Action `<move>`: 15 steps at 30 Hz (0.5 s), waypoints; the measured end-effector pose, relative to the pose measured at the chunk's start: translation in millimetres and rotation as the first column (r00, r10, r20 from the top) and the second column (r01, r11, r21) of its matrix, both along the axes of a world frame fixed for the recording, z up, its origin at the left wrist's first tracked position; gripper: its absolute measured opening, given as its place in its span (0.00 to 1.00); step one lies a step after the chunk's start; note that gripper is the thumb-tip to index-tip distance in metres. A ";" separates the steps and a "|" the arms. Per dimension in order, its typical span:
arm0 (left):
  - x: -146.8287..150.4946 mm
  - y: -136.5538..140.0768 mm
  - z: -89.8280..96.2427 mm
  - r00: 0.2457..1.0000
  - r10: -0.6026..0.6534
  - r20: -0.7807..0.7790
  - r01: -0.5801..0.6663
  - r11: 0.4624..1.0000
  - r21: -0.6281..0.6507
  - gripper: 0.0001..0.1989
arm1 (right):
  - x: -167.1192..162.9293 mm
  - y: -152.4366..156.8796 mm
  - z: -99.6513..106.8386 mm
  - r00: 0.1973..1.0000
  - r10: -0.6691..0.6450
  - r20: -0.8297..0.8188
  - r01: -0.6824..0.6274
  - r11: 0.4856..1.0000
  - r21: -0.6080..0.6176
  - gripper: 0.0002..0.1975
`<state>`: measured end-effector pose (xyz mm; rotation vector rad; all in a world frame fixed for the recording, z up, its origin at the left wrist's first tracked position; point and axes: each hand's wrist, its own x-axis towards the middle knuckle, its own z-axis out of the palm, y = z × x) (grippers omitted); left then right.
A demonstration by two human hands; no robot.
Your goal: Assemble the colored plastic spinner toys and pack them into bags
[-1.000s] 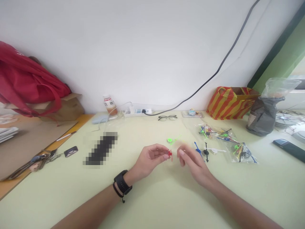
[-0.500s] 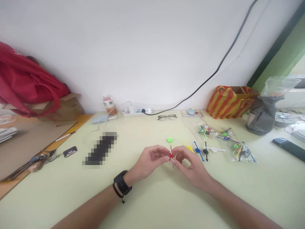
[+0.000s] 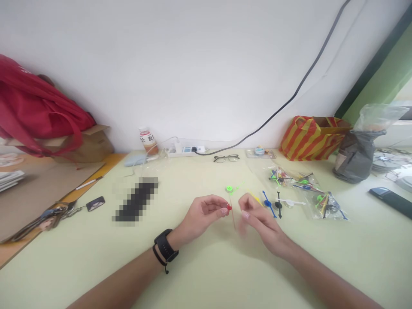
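Note:
My left hand [image 3: 202,216] pinches the red hub of a small plastic arrow spinner [image 3: 229,207] between thumb and fingertips. The spinner's thin arrow is smeared by motion and stands nearly upright beside the hub. Just right of it is my right hand [image 3: 262,223], apart from the spinner. Its index finger is bent, the thumb stretches forward, and a lower finger is blurred; I see nothing in it. Beyond the hands lie a green round spinner base [image 3: 229,189] and a green arrow [image 3: 240,185]. Blue [image 3: 268,204], black [image 3: 279,205] and white [image 3: 290,202] spinners lie to the right.
Clear bags of spinner parts [image 3: 326,205] lie at the right. Eyeglasses [image 3: 226,158], a power strip [image 3: 185,151] and a bottle [image 3: 148,140] are along the wall. Keys [image 3: 58,214] lie left. A striped bag [image 3: 312,138] and a grey bag [image 3: 356,156] stand back right.
My right hand has let go of the red spinner and moved slightly right, its fingers rearranged. The arrow is now blurred; my left hand keeps its hold.

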<state>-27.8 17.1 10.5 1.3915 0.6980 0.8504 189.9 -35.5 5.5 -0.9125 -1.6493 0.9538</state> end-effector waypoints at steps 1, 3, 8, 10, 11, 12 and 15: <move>0.0 0.2 -0.2 1.000 0.002 -0.006 -0.002 1.000 0.010 0.13 | 1.3 -0.1 0.7 0.998 0.050 0.022 -0.050 0.999 0.011 0.25; -0.2 0.8 -0.7 1.000 0.005 -0.012 -0.005 1.000 0.024 0.12 | 2.4 -0.1 1.8 0.997 0.067 0.042 -0.069 0.997 0.039 0.29; -0.8 2.4 -1.7 1.000 -0.010 0.006 0.010 0.999 0.034 0.11 | -3.2 0.1 0.7 0.997 -0.049 0.061 0.044 0.996 0.076 0.06; -0.8 2.4 -1.5 1.000 -0.015 0.011 0.015 0.999 0.032 0.11 | -5.8 -0.3 -0.7 0.997 -0.045 0.066 0.040 0.997 0.070 0.12; -0.9 2.3 -1.3 1.000 -0.016 0.014 0.016 0.999 0.029 0.11 | -6.5 -0.6 -1.1 0.996 -0.037 0.079 0.031 0.997 0.068 0.14; -0.8 2.2 -1.3 1.000 -0.016 0.018 0.015 1.000 0.026 0.11 | -6.9 -0.9 -1.4 0.995 -0.027 0.097 0.020 0.997 0.069 0.14; -0.7 2.1 -1.4 1.000 -0.004 0.023 0.003 1.000 0.022 0.12 | -6.5 -1.7 -1.6 0.990 -0.015 0.139 0.004 0.997 0.081 0.15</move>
